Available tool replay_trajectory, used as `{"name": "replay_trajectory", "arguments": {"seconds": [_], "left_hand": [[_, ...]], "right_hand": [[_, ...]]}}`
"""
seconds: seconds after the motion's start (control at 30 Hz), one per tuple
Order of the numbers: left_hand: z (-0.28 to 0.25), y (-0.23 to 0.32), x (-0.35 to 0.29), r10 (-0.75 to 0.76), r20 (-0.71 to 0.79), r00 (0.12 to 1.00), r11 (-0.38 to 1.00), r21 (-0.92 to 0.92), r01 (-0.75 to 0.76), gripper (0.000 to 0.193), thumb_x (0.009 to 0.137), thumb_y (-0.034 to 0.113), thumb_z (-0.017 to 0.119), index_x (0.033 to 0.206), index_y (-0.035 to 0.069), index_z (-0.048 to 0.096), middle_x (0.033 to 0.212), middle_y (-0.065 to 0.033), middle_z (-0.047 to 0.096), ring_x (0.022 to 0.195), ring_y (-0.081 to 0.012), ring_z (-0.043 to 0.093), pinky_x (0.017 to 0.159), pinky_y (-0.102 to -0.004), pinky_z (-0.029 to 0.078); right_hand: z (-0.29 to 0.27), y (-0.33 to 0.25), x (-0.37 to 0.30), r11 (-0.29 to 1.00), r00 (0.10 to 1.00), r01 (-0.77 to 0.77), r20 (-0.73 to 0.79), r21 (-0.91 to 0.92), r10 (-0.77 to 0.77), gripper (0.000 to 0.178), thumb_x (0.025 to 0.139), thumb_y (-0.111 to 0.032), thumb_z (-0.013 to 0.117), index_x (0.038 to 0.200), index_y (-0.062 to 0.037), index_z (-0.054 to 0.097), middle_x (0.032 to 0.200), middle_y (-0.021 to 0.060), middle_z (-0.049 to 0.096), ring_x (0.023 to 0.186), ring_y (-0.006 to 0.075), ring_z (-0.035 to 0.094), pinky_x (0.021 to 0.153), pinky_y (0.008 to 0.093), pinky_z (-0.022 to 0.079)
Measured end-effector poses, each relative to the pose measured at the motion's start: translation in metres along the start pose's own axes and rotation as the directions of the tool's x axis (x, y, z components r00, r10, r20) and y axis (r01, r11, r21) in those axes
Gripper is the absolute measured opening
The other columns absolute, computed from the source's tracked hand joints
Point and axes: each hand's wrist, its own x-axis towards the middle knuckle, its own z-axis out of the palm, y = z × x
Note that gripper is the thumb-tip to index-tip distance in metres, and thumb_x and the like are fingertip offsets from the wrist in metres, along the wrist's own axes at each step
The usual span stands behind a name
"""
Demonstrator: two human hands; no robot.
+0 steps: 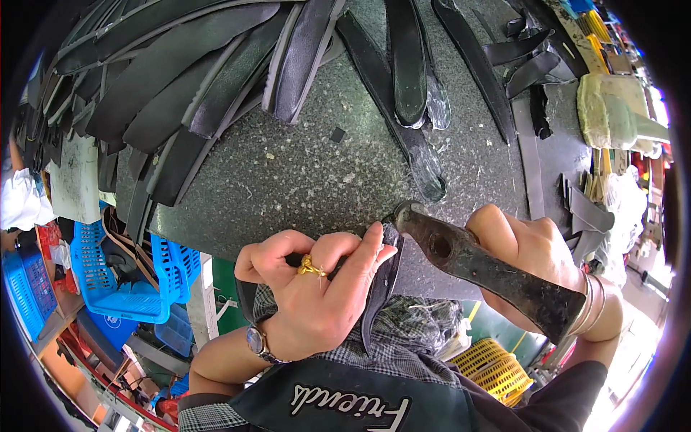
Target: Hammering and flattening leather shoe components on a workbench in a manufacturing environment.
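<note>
My left hand [309, 288], with a ring and a wristwatch, is closed on a black leather strip [383, 288] at the near edge of the work surface. Its thumb and forefinger pinch the strip near its upper end, and the lower part hangs down over my lap. My right hand [529, 252] is wrapped round a dark, worn metal hammer [497, 277]. The hammer's rounded face is at the strip's upper end, beside my left fingertips; I cannot tell whether they touch. Its flared end points back toward my right wrist. The hammer's handle is hidden.
The speckled grey work surface [288, 183] holds a heap of black leather strips [180, 65] at the far left. More strips [407, 65] lie at the back, some with whitish smears. A glue-crusted pale container [604, 111] stands right. Blue baskets [137, 281] are at the left, yellow ones [493, 367] below right.
</note>
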Motion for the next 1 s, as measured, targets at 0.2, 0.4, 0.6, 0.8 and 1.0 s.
{"name": "replay_trajectory", "arguments": {"seconds": [0.2,0.4,0.6,0.8,1.0], "left_hand": [[-0.007,0.004,0.011,0.211,0.135,0.968,0.969,0.099,-0.225,0.031,0.069,0.012,0.080,0.099,0.008,0.071,0.088,0.0088,0.057,0.088,-0.0195,0.044,0.080,-0.0416,0.028],[0.001,0.001,0.003,0.255,0.118,0.960,0.940,0.202,-0.275,0.018,0.072,0.013,0.067,0.090,0.009,0.070,0.089,0.0038,0.052,0.098,-0.0186,0.045,0.083,-0.0475,0.029],[-0.001,0.004,0.002,0.197,0.112,0.974,0.957,0.193,-0.216,0.018,0.073,0.012,0.068,0.091,0.011,0.070,0.086,0.0043,0.051,0.097,-0.0187,0.045,0.084,-0.0474,0.027],[-0.010,-0.003,0.000,0.133,0.036,0.990,0.988,0.074,-0.135,0.030,0.069,0.021,0.078,0.098,0.018,0.073,0.090,0.0097,0.056,0.095,-0.0195,0.044,0.079,-0.0450,0.025],[-0.013,0.000,-0.011,0.112,0.121,0.986,0.989,0.086,-0.123,0.028,0.068,0.022,0.079,0.095,0.021,0.072,0.092,0.0098,0.056,0.094,-0.0203,0.043,0.079,-0.0453,0.025]], "right_hand": [[0.000,0.001,-0.001,1.000,1.000,0.005,0.010,0.013,-0.005,0.017,0.081,-0.004,0.062,0.092,-0.0034,0.049,0.070,0.0161,0.054,0.061,0.0400,0.059,0.053,0.0419,0.047],[-0.003,0.004,0.005,0.975,0.985,0.153,-0.060,-0.160,-0.165,0.020,0.082,-0.014,0.064,0.090,-0.0045,0.048,0.068,0.0120,0.053,0.054,0.0315,0.060,0.046,0.0387,0.047],[0.002,0.006,0.007,0.895,0.960,0.226,-0.067,-0.384,-0.271,0.023,0.082,-0.019,0.065,0.089,-0.0071,0.047,0.064,0.0064,0.050,0.044,0.0221,0.056,0.038,0.0340,0.046],[-0.001,-0.007,0.006,0.908,0.994,0.100,-0.005,-0.406,-0.111,0.025,0.082,-0.022,0.067,0.091,-0.0050,0.051,0.064,0.0105,0.049,0.051,0.0302,0.059,0.046,0.0394,0.047],[0.000,-0.009,0.014,0.909,0.932,0.227,-0.194,-0.349,-0.307,0.027,0.083,-0.023,0.068,0.086,-0.0054,0.048,0.061,0.0074,0.050,0.047,0.0269,0.058,0.043,0.0369,0.046]]}}
